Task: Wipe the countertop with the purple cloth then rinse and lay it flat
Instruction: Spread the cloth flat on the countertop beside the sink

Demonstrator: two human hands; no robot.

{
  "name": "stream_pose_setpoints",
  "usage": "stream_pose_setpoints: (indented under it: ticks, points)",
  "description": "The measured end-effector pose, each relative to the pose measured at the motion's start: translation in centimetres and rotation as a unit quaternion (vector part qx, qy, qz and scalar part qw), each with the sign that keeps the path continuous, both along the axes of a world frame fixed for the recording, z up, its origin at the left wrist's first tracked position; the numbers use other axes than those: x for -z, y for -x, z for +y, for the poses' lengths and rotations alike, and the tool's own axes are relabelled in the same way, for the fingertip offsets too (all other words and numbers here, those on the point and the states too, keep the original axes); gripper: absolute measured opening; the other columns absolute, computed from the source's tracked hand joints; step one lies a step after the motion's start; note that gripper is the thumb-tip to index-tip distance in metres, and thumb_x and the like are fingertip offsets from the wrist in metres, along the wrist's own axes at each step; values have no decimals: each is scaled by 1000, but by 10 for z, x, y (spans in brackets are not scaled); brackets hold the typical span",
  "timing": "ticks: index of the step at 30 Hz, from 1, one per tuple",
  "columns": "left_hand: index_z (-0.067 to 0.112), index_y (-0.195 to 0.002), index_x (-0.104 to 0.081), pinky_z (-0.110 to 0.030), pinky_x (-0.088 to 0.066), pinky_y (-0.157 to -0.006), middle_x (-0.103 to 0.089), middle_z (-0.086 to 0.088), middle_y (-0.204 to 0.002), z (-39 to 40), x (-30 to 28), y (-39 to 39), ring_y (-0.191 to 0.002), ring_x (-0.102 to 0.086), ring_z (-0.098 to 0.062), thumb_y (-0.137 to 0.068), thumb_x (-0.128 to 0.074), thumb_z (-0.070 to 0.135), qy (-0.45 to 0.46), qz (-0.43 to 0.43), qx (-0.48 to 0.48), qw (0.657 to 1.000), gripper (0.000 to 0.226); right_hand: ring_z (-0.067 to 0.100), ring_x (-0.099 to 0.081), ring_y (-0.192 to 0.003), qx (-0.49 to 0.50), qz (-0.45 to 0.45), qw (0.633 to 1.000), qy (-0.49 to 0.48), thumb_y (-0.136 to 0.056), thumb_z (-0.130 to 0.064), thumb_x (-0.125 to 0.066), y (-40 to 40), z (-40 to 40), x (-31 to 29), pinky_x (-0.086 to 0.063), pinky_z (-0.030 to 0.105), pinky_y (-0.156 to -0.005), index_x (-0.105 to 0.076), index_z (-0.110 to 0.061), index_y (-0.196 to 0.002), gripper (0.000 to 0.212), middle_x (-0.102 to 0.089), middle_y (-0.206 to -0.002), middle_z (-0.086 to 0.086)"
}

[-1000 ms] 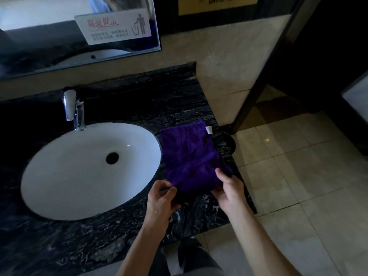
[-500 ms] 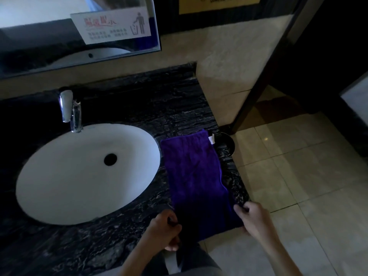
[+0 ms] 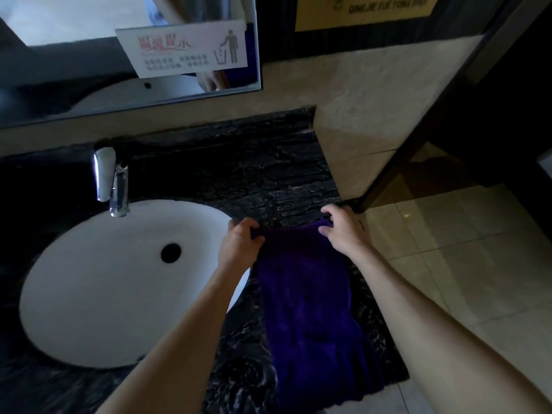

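Purple, soft pile cloth (image 3: 307,303) is spread lengthwise on the black veined stone desk (image 3: 239,174), just right of the smooth white oval sink (image 3: 104,288). Its far corners are pinched by the left hand (image 3: 240,243) and right hand (image 3: 343,228); even tension should be kept so wrinkles are drawn out.

Deep purple cloth (image 3: 310,309) lying on the black countertop (image 3: 254,174) (veined with pale grey marbling). To its left, a plain white sink (image 3: 98,294), dark drain (image 3: 171,253), shiny chrome faucet (image 3: 112,180). Right, beige glossy floor tiles (image 3: 463,264).
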State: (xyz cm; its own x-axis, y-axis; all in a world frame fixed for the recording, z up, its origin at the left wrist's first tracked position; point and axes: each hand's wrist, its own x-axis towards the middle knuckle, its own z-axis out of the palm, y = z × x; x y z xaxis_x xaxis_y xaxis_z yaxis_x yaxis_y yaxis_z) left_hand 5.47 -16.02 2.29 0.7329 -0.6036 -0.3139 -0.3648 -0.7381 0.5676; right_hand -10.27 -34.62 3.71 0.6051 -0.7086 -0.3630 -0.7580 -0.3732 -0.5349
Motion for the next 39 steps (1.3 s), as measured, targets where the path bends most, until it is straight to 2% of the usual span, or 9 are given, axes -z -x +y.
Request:
stream_pose_setpoints:
  ticks: [7, 11, 15, 20, 28, 31, 33, 36, 39]
  points:
    - [14, -79, -54, -40, -51, -68, -56, -3, -82, -9, 4, -13, -77, -57, -27, -85, -69, 4, 24, 14, 6, 1000, 19, 20, -63, -77, -41, 47, 998, 14, -90, -18, -73, -17, -17, 1, -49, 33, -63, -60, -19, -86, 14, -66, -89, 2]
    - [15, -76, -52, -35, -45, -64, -52, 3, -66, -18, 2, -34, -69, -54, -25, -83, -68, -3, 70, 23, -45, 996, 26, 22, -61, -57, 2, -45, 998, -53, -92, -11, -69, -30, -30, -5, -43, 24, -44, -55, -15, -82, 17, -63, -72, 7]
    - [16, -89, -69, -43, -60, -74, -72, -4, -81, -30, 2, -60, -80, -70, -27, -82, -72, -1, 108, 47, -87, 989, 18, 25, -57, -52, 18, -130, 984, -118, -92, -3, -66, -47, -46, -6, -43, 29, -53, -60, -12, -81, 16, -61, -59, 13]
    - [12, -87, -78, -44, -61, -75, -71, -1, -75, -49, -1, -88, -76, -70, -23, -86, -73, 7, 118, 47, -102, 987, 7, 6, -60, -65, 58, -184, 970, -144, -93, -1, -66, -74, -68, -8, -46, 21, -63, -68, -18, -77, 24, -67, -76, 7]
    - [13, -89, -79, -40, -60, -81, -76, -7, -83, -85, -9, -140, -76, -72, -26, -86, -76, 13, 109, 31, -97, 989, 5, 9, -47, -59, 42, -154, 986, -41, -92, 1, -67, -142, -104, -7, -35, 10, -48, -67, 5, -87, 6, -56, -74, 11]
    - [15, -95, -77, -42, -62, -82, -75, -9, -89, -104, -12, -159, -81, -73, -28, -87, -73, 11, 129, 47, -136, 981, 10, 13, -54, -66, 88, -200, 976, -12, -92, 2, -66, -170, -113, 2, -44, 23, -66, -66, -3, -85, 8, -57, -72, 3]
    - [16, -113, -71, -37, -57, -89, -71, -13, -109, -111, -11, -160, -98, -69, -31, -87, -71, 11, 94, 18, -125, 987, 27, 27, -64, -90, 83, -173, 981, 7, -94, -5, -65, -176, -116, 13, -50, 38, -82, -68, -5, -101, 8, -67, -90, 7]
    - [13, -133, -58, -46, -48, -96, -51, -20, -131, -103, -9, -133, -115, -54, -40, -90, -64, 9, 30, -55, -73, 995, 44, 38, -60, -113, 1, -91, 982, 165, -98, -14, -57, -161, -103, 16, -50, 47, -94, -63, -9, -127, 30, -66, -123, 15]
    - [7, -129, -60, -54, -50, -93, -55, -22, -129, -79, 2, -83, -113, -54, -44, -87, -56, 13, 82, -150, 2, 985, 43, 32, -57, -128, -106, -129, 954, 251, -99, -25, -48, -121, -70, 25, -47, 46, -102, -60, -11, -134, 40, -60, -139, 11]
